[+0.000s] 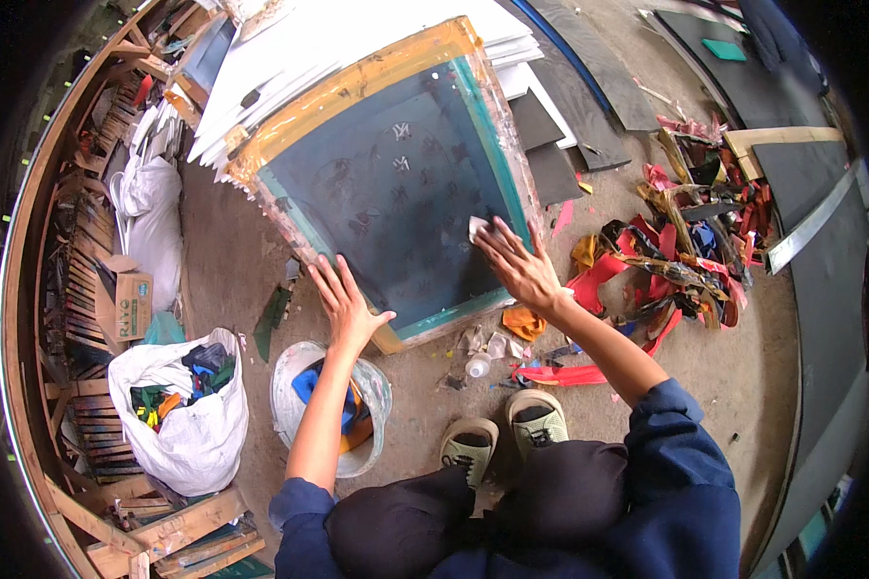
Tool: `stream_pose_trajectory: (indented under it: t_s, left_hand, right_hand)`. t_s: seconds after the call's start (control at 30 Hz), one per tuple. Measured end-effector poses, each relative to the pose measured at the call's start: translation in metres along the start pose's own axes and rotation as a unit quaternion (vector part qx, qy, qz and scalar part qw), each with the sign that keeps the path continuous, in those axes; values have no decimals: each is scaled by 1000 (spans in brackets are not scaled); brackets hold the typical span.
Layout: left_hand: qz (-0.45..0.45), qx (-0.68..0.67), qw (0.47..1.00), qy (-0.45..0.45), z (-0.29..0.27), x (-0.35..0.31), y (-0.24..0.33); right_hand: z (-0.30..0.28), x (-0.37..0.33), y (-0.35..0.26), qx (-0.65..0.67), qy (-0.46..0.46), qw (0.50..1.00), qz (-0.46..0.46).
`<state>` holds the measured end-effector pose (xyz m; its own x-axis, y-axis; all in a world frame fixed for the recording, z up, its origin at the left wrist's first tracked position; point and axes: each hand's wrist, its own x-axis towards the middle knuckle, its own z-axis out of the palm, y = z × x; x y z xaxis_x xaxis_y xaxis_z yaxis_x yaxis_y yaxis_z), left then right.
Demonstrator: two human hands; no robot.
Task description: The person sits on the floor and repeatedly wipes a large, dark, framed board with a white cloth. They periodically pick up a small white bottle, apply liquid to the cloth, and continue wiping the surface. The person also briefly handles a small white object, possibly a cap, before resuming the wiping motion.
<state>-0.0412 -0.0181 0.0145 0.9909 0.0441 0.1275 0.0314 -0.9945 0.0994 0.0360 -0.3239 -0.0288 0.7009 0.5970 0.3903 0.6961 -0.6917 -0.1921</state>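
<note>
A screen-printing frame (357, 72) leans tilted before me, its wooden border wrapped in brown tape. Teal strips line the dark mesh (396, 207), which carries a few small pale marks and faint smudges. My left hand (344, 307) lies open on the near left edge, fingers spread. Over the lower right of the mesh, my right hand (521, 265) presses a small white wad (477, 228) under its fingertips. Most of the wad is hidden, so I cannot tell whether it is cloth or paper.
White sheets (232, 87) are stacked behind the frame. On my left stand a white bucket (381, 410) with coloured cloths, a white sack (188, 439) of scraps and a cardboard box (133, 307). Rightward lie tangled red and brown strips (661, 261) and black boards (826, 318). A small bottle (478, 365) lies near my shoes.
</note>
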Motion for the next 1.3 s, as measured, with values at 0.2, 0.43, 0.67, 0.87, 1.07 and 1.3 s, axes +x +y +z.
stream_pose_trajectory:
  t_s: [0.2,0.43,0.67,0.87,1.07,1.3]
  left_hand:
    - [-9,1,1000,6,5,6,4]
    - [3,19,1000,10,2,3,3]
    - [-9,22,1000,8,3,-1,-5]
    - [-19,-10,1000,-13,10,9,8]
    - [-27,8,999,-16,8,3,-1]
    - [1,-12,999,42,20,8,2]
  right_hand:
    - [2,6,30,-95,-13,994,-52]
    - [32,41,1,107,-65,983,-135]
    - [-17,116,44,-52,89,986,-129]
    - [8,81,25,106,-41,907,-405]
    - [-31,191,10,-11,166,980,-111]
    - [25,17,28,35,-96,904,-414]
